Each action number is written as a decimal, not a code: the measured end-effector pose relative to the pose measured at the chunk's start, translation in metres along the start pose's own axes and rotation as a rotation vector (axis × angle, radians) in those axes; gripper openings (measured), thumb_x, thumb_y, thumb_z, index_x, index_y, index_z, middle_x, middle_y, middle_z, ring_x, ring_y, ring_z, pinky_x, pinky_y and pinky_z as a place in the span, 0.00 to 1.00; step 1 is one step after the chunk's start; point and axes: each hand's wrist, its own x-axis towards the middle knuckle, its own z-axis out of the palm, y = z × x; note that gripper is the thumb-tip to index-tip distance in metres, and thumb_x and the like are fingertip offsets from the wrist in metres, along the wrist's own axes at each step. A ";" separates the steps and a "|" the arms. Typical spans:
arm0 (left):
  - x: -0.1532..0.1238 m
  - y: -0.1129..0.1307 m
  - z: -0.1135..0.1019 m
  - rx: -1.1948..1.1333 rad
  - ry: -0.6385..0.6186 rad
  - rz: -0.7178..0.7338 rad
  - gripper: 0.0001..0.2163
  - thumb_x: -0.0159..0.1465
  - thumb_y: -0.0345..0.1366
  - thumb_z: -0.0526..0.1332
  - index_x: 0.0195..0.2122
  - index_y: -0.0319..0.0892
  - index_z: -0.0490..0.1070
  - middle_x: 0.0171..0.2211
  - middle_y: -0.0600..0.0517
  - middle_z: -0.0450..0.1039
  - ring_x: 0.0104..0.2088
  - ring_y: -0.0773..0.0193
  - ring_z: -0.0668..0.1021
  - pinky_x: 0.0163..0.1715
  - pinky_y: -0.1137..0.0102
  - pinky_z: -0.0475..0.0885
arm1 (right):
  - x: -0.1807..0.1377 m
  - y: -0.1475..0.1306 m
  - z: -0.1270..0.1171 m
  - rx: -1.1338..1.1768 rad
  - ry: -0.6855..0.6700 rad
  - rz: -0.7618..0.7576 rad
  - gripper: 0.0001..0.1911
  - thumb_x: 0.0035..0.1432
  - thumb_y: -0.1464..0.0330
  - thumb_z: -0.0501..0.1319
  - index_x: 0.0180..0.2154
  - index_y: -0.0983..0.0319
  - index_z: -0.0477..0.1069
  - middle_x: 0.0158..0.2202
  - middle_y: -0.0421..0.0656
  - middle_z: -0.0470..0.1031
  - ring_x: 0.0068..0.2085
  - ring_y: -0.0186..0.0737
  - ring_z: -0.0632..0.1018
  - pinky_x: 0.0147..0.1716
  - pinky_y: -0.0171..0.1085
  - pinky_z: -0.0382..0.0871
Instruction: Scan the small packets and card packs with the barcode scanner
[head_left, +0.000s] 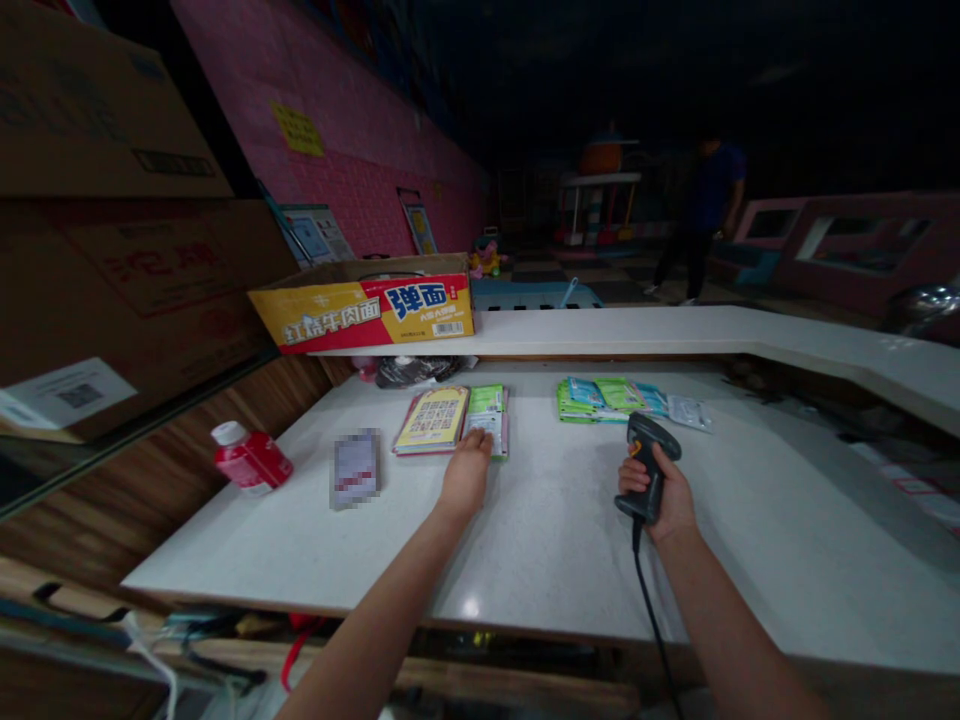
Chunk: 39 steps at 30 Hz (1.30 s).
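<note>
My right hand (pixel 670 500) grips a black barcode scanner (pixel 651 455) by its handle, with a cable running down toward the front edge of the counter. The fingers of my left hand (pixel 469 470) lie stretched out on a green and silver packet (pixel 487 408). Just left of that packet is a stack of booklets topped by a yellow cover (pixel 433 415) printed with dark squares. Beyond the scanner, several green and blue packets (pixel 607 397) lie in a flat pile, with a silver packet (pixel 690 412) at its right end.
A red bottle (pixel 251 460) lies tilted on the white counter (pixel 555 540), left of a blurred-out small item (pixel 355 468). On the raised ledge (pixel 615 330) sits an open yellow and red carton (pixel 375 312). Stacked cardboard boxes (pixel 142 290) stand at left. A person (pixel 709 210) is in the dark background.
</note>
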 end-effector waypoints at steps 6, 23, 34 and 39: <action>0.002 0.007 0.004 0.008 0.002 0.131 0.21 0.64 0.26 0.55 0.58 0.42 0.67 0.64 0.41 0.60 0.67 0.54 0.57 0.64 0.55 0.57 | 0.001 0.000 -0.002 -0.012 0.009 0.011 0.13 0.52 0.68 0.67 0.38 0.62 0.66 0.22 0.32 0.61 0.19 0.27 0.67 0.15 0.26 0.66; 0.123 0.100 0.012 -0.433 0.023 -0.115 0.08 0.62 0.30 0.58 0.40 0.41 0.76 0.41 0.46 0.79 0.44 0.59 0.78 0.48 0.67 0.70 | 0.008 0.002 0.001 -0.020 0.000 -0.017 0.12 0.53 0.65 0.68 0.36 0.61 0.68 0.21 0.32 0.62 0.19 0.26 0.66 0.15 0.24 0.64; 0.195 0.137 0.033 -0.737 0.013 -0.645 0.21 0.43 0.29 0.74 0.37 0.38 0.68 0.42 0.38 0.77 0.51 0.47 0.77 0.46 0.62 0.72 | 0.011 0.003 0.004 0.041 0.019 -0.006 0.10 0.55 0.65 0.67 0.36 0.62 0.68 0.20 0.32 0.61 0.18 0.26 0.65 0.14 0.24 0.64; 0.177 0.121 0.028 -1.201 -0.095 -0.750 0.13 0.46 0.24 0.71 0.26 0.38 0.66 0.27 0.47 0.76 0.35 0.54 0.81 0.33 0.64 0.77 | 0.010 0.002 0.002 0.012 0.007 -0.020 0.11 0.54 0.64 0.67 0.36 0.60 0.68 0.21 0.32 0.62 0.19 0.27 0.66 0.15 0.25 0.64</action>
